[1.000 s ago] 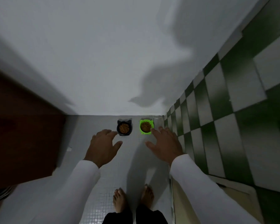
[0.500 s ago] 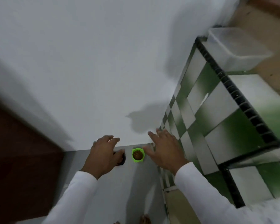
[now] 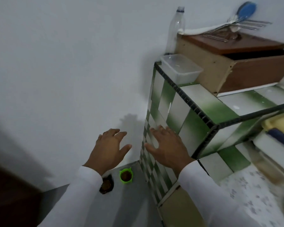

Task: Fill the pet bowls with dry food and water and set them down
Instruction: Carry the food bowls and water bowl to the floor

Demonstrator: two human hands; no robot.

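Pale grey flooring [image 3: 134,202] is running along the foot of a plain white wall [image 3: 64,71], and that is where the two pet bowls are sitting. I am taking the bright green plastic bowl with little ears on its rim [image 3: 126,176] as my landmark: it is standing upright on the floor close to the wall, holding brown dry food. Just left of it, the dark bowl [image 3: 106,184] is also showing brown kibble, with my white left sleeve [image 3: 75,194] partly covering it. I cannot tell whether either bowl is holding water.

I am holding both hands out above the bowls, gripping nothing. My left hand [image 3: 107,152] is hovering above and left of the green bowl, fingers spread and loosely bent. My right hand [image 3: 168,147] is hovering above and right of it, fingers spread and nearly straight.

Right of the green bowl, a green-and-white checked tile counter [image 3: 162,102] is rising from the floor. On its top, a clear plastic tub [image 3: 181,68] is sitting, a clear plastic bottle [image 3: 175,30] is standing behind that, and a brown wooden box [image 3: 236,63] is carrying blurred metal utensils [image 3: 233,27].
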